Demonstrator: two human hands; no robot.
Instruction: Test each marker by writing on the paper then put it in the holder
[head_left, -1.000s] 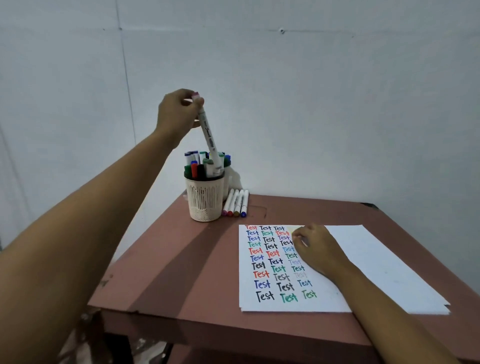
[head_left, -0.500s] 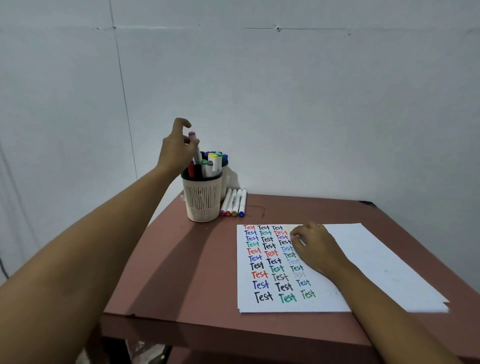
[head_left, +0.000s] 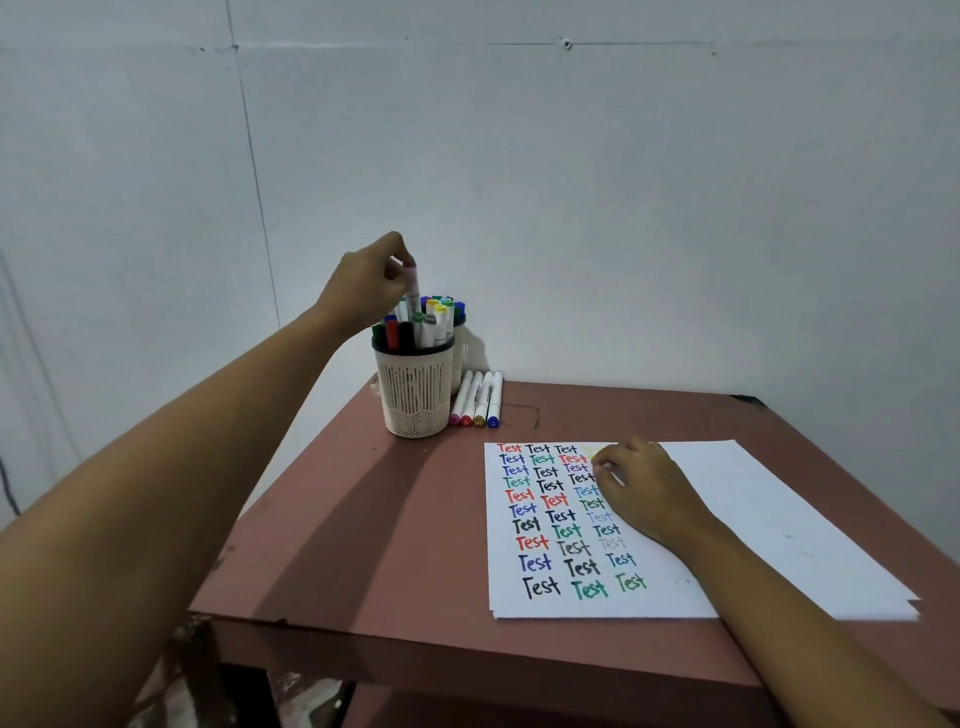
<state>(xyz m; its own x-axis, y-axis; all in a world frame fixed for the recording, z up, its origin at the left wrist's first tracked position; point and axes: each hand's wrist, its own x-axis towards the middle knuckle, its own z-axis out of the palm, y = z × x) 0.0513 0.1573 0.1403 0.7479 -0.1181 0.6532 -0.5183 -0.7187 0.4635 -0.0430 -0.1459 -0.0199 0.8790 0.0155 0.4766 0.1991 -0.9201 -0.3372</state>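
Note:
A cream mesh holder (head_left: 415, 395) stands at the table's far left corner, packed with several coloured markers. My left hand (head_left: 371, 286) is above its back left rim and pinches the pink cap of a white marker (head_left: 413, 299), which stands upright inside the holder among the others. On the white paper (head_left: 753, 519), rows of the word "Test" fill the left part in several colours. My right hand (head_left: 644, 488) rests on the paper beside that writing, fingers loosely curled and holding nothing.
Several white markers (head_left: 478, 400) lie side by side on the brown table (head_left: 363, 519), just right of the holder. A second container (head_left: 460, 353) with markers stands behind the holder. A grey wall closes the far side. The table's front edge is close.
My left hand has come down from high above the holder, and the pink-capped marker has slid from a tilted pose down into the holder. My right hand has stayed on the paper.

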